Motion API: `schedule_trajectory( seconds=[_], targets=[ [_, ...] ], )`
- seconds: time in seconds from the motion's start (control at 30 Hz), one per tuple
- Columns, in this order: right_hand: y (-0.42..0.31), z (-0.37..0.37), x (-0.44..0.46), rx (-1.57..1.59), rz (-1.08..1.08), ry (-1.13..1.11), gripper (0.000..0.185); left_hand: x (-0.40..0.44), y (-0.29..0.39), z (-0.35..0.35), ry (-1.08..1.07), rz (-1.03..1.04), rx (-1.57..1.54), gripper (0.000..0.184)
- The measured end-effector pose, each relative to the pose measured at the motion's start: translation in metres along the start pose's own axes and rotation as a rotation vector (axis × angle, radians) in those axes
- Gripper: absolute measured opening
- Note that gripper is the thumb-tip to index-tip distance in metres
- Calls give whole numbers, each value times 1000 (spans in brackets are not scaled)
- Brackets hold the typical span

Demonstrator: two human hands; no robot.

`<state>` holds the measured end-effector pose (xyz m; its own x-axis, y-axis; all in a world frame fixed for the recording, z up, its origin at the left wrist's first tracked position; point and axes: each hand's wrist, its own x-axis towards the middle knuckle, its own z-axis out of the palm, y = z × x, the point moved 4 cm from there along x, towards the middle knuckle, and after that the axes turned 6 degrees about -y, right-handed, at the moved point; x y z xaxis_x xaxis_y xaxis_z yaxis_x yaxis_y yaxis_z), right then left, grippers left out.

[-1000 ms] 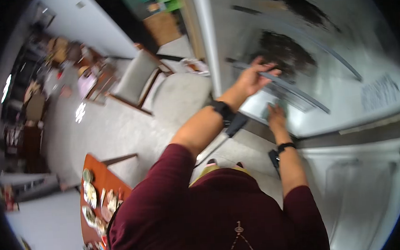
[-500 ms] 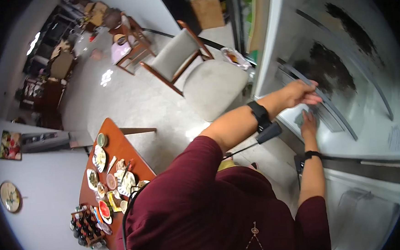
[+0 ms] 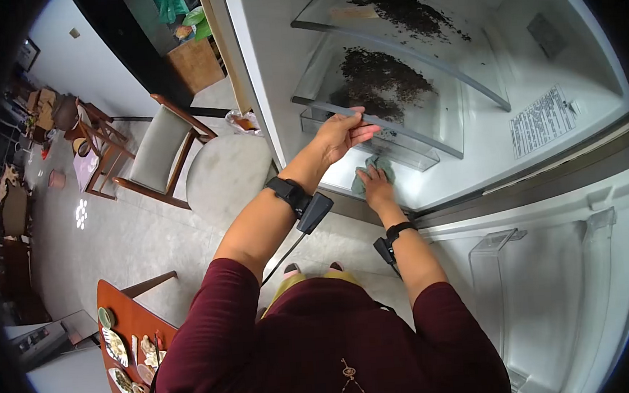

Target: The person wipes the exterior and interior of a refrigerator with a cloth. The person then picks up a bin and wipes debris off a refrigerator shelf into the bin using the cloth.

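Observation:
My left hand is at the front edge of the lower glass shelf in an open refrigerator, thumb above and fingers by the grey trim. Dark crumbly material lies on this shelf, and more of it on the upper glass shelf. Below the lower shelf, my right hand presses a grey-green cloth against the white refrigerator floor. A clear drawer sits just under the lower shelf, behind my left hand. Black bands with small devices are on both wrists.
The open refrigerator door with clear bins is at the lower right. A chair with a grey seat stands left of the refrigerator. An orange-red table with dishes is at the lower left.
The camera view has swung, so the refrigerator and hands now appear further left than half a second ago. My left hand remains at the shelf edge and my right hand on the cloth.

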<state>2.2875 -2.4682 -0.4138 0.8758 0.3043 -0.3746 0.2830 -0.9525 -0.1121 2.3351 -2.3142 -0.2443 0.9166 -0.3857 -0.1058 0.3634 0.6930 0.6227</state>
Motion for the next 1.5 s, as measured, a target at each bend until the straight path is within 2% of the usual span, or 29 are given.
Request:
schedule_trajectory(
  seconds=[0.3, 0.37, 0.53, 0.67, 0.73, 0.8, 0.93, 1.1, 1.17, 1.23, 1.37, 1.5],
  targets=[
    [2, 2, 3, 14, -11, 47, 54, -16, -19, -19, 31, -53, 37, 28],
    [3, 6, 5, 31, -40, 127, 53, -37, -22, -28, 33, -86, 108, 29],
    [-15, 4, 10, 93, -78, 122, 56, -106, -22, -69, 140, -123, 199, 40],
    [-54, -7, 24, 102, -142, 65, 58, -154, -22, -113, 284, -85, 177, 35],
    [-74, -7, 39, 107, -200, 72, 56, -175, -23, -134, 399, -93, 171, 41],
    [-94, -13, 46, 111, -239, 73, 52, -194, -25, -150, 423, -71, 143, 41],
    [-120, -8, 69, 108, -336, 91, 50, -212, -34, -166, 498, -40, 111, 41],
    [-113, -4, 71, 119, -421, 120, 45, -218, -47, -174, 565, -69, 74, 37],
    [-94, -1, 71, 204, -395, 137, 43, -214, -48, -173, 576, -85, 65, 33],
    [-66, 3, 66, 200, -278, 266, 40, -212, -48, -175, 590, -99, 57, 28],
    [5, 8, 37, 196, 19, 304, 44, -208, -46, -180, 571, -121, 75, 27],
    [65, 9, 7, 163, 301, 310, 39, -209, -47, -189, 580, -128, 73, 27]
  ],
)
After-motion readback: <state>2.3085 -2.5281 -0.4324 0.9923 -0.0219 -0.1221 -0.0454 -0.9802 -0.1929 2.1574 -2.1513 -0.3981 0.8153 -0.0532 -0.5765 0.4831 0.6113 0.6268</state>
